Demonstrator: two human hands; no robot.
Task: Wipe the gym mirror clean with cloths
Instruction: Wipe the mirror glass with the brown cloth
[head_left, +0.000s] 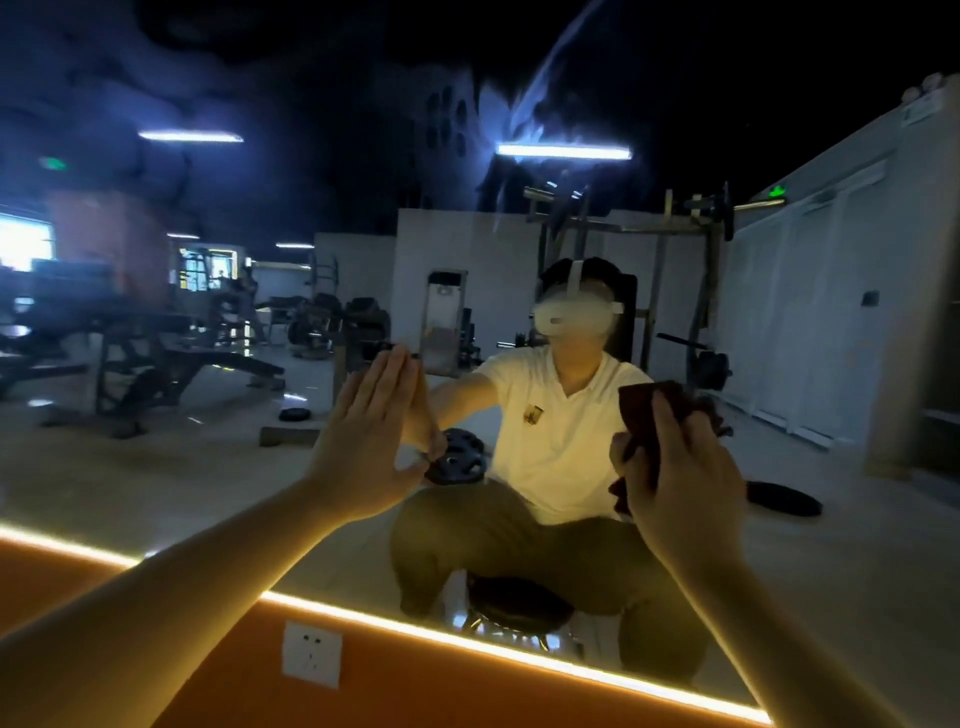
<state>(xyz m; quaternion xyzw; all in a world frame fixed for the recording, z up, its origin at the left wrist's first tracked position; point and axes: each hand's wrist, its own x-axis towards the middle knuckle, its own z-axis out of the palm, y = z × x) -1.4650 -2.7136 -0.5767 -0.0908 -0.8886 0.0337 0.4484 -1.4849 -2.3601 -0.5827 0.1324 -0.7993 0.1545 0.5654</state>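
Note:
The large gym mirror (208, 467) fills most of the view and reflects a crouching person in a white shirt. My left hand (363, 441) lies flat against the glass with straight fingers, meeting its own reflection. My right hand (680, 467) holds a dark red cloth (641, 421) pressed to the mirror at the right, fingers curled over it. Part of the cloth is hidden behind my hand.
A glowing light strip (467, 644) runs along the mirror's lower edge above an orange wall (415, 691) with a white socket (311, 656). The mirror shows benches, racks and weight plates on the floor behind me. A white panel wall (831, 312) stands at the right.

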